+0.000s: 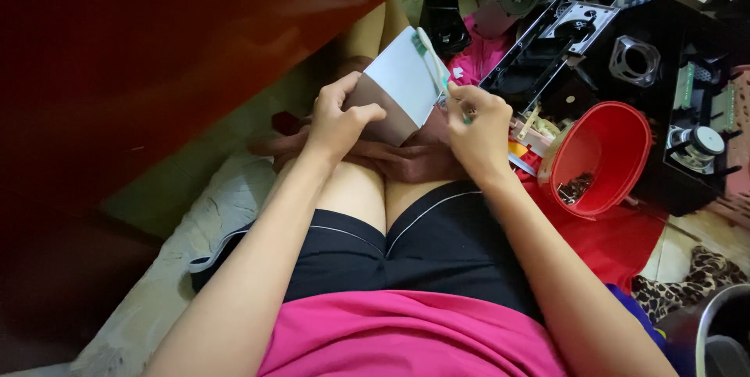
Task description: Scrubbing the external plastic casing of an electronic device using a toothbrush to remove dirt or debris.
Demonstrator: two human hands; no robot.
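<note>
To our right a red bowl (605, 160) holds small dark bits, while our left hand (337, 121) grips a white panel (402, 84) and our right hand (482, 123) pinches a toothbrush (432, 57) against it.

Panel (400, 84) in the middle, over the lap; bowl (601, 158) to its right; speaker box (664, 72) far right on the floor.

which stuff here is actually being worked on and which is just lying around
In hand:
- left hand gripping a flat white and grey panel
- right hand holding a toothbrush against the panel

Lying about:
- red bowl holding small parts
- black frame
- black box with round openings
- leopard-print cloth
</note>
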